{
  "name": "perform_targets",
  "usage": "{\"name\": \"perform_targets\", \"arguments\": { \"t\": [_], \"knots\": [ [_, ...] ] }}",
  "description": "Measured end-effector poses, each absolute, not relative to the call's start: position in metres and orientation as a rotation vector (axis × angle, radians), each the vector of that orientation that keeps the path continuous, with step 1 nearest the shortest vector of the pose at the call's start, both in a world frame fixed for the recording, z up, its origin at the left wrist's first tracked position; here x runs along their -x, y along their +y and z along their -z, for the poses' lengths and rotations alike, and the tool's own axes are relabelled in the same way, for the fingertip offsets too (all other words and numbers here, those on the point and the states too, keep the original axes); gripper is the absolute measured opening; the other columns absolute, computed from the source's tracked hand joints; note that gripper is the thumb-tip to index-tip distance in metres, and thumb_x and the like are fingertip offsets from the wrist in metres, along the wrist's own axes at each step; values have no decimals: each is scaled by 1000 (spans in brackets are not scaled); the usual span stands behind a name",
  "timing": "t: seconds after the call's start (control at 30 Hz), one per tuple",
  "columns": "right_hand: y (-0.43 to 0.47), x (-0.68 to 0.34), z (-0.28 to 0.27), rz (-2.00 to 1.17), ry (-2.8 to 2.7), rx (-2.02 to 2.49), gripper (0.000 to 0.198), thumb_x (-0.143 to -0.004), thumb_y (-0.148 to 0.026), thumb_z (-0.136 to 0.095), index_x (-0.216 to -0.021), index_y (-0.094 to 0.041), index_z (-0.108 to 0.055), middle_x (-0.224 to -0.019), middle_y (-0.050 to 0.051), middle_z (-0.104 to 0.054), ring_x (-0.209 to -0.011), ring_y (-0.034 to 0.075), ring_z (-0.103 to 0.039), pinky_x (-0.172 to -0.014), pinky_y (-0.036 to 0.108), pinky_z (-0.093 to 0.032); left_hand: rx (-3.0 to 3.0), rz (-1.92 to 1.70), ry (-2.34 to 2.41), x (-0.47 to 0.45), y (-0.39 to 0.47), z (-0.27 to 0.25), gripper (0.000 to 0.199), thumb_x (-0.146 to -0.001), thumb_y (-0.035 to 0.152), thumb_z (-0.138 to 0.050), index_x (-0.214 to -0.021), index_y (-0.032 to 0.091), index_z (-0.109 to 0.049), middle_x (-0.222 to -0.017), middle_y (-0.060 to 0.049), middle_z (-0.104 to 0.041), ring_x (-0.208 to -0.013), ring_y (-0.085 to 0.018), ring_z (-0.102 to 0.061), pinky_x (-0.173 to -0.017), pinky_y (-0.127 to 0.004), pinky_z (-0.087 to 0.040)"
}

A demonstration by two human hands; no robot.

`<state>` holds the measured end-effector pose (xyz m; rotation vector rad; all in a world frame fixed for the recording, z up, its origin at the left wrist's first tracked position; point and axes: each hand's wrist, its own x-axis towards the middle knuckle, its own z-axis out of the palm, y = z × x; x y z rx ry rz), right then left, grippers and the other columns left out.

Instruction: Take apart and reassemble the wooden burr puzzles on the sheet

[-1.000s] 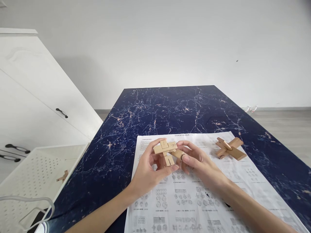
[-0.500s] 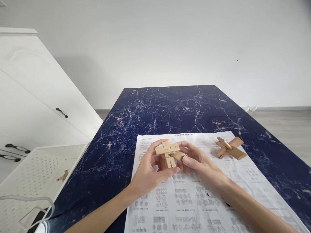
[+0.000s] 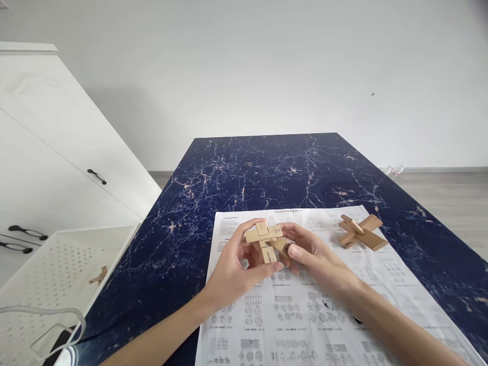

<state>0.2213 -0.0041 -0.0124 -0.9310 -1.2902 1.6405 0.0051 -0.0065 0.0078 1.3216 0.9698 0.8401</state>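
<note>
Pale interlocking wooden puzzle pieces (image 3: 263,234), one marked with a 3 and another with a dark stroke, are joined between my two hands above the paper. My left hand (image 3: 236,267) wraps them from the left, its thumb under the front block. From the right, my right hand (image 3: 310,249) pinches a slanted wooden piece (image 3: 280,247) whose inner end meets the joined pieces; the exact fit is hidden. To the right, a crossed set of wooden pieces (image 3: 362,232) rests on the printed instruction sheet (image 3: 305,284).
The dark blue marbled table (image 3: 251,173) reaches toward the wall. At the left, a white perforated tray (image 3: 49,274) contains a small wooden piece (image 3: 99,275) and a white cable (image 3: 41,310). A white cabinet (image 3: 57,137) with black handles stands beside the table.
Almost nothing differs. The held puzzle pieces have shifted very slightly to the right, with both hands keeping their grip.
</note>
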Motion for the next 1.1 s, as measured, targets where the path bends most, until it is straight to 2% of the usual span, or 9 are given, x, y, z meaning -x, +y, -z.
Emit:
{"name": "perform_targets", "arguments": {
  "t": [0.3,0.5,0.8,1.1],
  "knots": [
    [1,-234,10,-1640,-1355,1007,65,-85,-64,-86,-132,-27,-60,-127,10,-68,-72,13,-57,-61,30,-48,-1360,-824,983,-7,-7,-14,71,-81,36,-93,-142,31,-57,-102,-3,-70,-80,-18,-60,-67,-29,-47],
    [4,-241,9,-1668,-1427,986,64,-88,-61,-86,-136,-28,-59,-120,9,-72,-75,15,-60,-61,29,-50,-1423,-811,957,-6,-8,-14,67,-83,32,-91,-142,32,-59,-100,-2,-67,-78,-17,-57,-66,-29,-48],
    [7,-247,14,-1653,-1514,955,66,-89,-64,-84,-139,-28,-58,-114,8,-72,-80,18,-62,-62,29,-46,-1511,-757,937,-4,-8,-13,64,-87,40,-87,-143,33,-57,-102,-3,-66,-74,-16,-56,-61,-27,-46],
    [6,-248,15,-1709,-1537,899,65,-93,-59,-83,-143,-29,-55,-122,10,-72,-87,20,-66,-64,30,-46,-1595,-657,878,-4,-9,-9,71,-88,37,-87,-150,33,-54,-79,4,-61,-63,-14,-50,-58,-27,-44]
  ]
}}
